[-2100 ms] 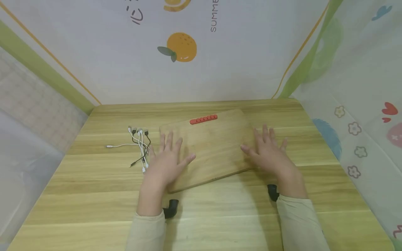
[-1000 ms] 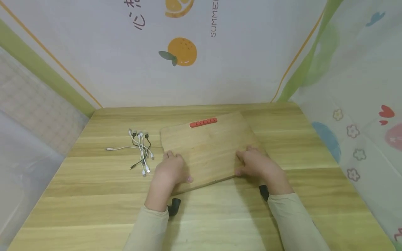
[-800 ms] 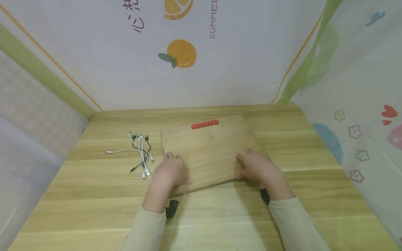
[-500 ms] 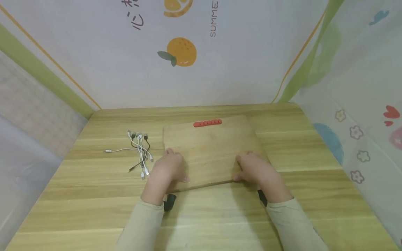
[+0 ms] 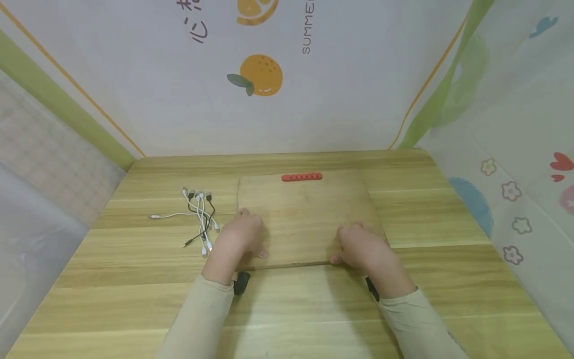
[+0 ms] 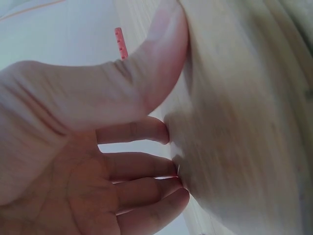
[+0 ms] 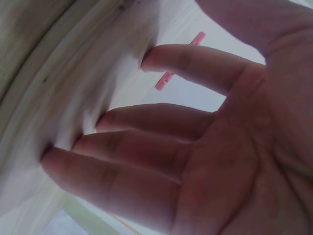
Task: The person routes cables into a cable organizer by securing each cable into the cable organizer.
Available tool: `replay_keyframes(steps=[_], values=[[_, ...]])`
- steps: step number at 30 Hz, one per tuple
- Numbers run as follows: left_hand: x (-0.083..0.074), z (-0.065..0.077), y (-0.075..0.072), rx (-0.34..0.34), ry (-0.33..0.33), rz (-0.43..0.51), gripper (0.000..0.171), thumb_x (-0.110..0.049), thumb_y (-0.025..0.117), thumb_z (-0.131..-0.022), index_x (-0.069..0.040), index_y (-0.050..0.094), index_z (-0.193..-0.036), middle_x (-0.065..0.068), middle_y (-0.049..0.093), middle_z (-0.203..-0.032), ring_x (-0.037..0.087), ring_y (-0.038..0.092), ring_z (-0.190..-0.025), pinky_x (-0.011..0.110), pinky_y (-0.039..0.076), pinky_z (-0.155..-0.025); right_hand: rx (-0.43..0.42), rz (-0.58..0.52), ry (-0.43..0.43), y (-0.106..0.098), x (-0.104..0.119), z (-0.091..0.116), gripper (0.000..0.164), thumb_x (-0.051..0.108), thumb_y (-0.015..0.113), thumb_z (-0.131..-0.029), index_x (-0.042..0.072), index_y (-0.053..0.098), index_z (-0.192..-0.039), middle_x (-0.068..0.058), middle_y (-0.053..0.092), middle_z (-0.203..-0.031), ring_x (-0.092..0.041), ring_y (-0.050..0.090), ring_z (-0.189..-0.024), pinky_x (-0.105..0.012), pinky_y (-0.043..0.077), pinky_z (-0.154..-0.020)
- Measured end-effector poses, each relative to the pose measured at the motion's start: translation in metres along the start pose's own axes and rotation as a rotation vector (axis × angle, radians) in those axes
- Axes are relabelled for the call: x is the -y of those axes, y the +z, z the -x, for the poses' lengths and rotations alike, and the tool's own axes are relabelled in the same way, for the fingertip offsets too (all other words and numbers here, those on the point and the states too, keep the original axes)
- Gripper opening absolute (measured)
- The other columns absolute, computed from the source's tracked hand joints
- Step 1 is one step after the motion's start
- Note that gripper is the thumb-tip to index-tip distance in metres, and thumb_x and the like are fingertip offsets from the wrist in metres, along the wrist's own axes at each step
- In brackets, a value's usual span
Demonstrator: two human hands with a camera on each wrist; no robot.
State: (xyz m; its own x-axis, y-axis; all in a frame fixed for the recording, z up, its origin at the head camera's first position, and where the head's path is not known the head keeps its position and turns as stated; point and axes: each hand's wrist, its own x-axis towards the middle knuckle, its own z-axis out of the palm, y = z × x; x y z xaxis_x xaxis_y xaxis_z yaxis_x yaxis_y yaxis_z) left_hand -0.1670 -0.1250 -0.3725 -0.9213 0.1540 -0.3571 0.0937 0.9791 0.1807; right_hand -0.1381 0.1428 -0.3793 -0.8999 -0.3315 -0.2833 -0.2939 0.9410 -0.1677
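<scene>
A wooden board (image 5: 300, 219) lies flat on the table, its near edge almost parallel to the table's far edge. My left hand (image 5: 239, 237) rests on the board's left part, with fingertips and thumb pressing on the wood in the left wrist view. On the board's near right part my right hand (image 5: 363, 244) presses down with its fingertips; in the right wrist view those fingers (image 7: 142, 117) are spread and fairly straight. Near the board's far edge sits a red cable clip strip (image 5: 302, 177) with a row of several slots, touched by neither hand.
A loose bunch of short white and black USB cables (image 5: 202, 219) lies on the table (image 5: 287, 319) left of the board. Printed curtains (image 5: 341, 99) hang behind and beside the table. A black wrist fitting (image 5: 242, 282) is under the left wrist.
Both hands have come down from above onto the board. The board has turned clockwise and shifted slightly right, carrying the red strip with it. The cables have stayed in place.
</scene>
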Motion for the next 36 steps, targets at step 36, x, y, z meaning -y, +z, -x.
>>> replay_keyframes(steps=[36], values=[[0.010, 0.002, 0.002, 0.001, 0.036, -0.038, 0.095, -0.040, 0.094, -0.073, 0.010, 0.056, -0.145, 0.043, 0.034, -0.161, 0.056, 0.045, -0.146, 0.069, 0.051, -0.108, 0.001, -0.006, 0.029, -0.001, 0.005, 0.006, 0.051, 0.037, 0.086, -0.089, -0.005, 0.067, -0.111, -0.017, 0.072, -0.093, -0.037, 0.065, -0.103, -0.057, 0.053, -0.102]])
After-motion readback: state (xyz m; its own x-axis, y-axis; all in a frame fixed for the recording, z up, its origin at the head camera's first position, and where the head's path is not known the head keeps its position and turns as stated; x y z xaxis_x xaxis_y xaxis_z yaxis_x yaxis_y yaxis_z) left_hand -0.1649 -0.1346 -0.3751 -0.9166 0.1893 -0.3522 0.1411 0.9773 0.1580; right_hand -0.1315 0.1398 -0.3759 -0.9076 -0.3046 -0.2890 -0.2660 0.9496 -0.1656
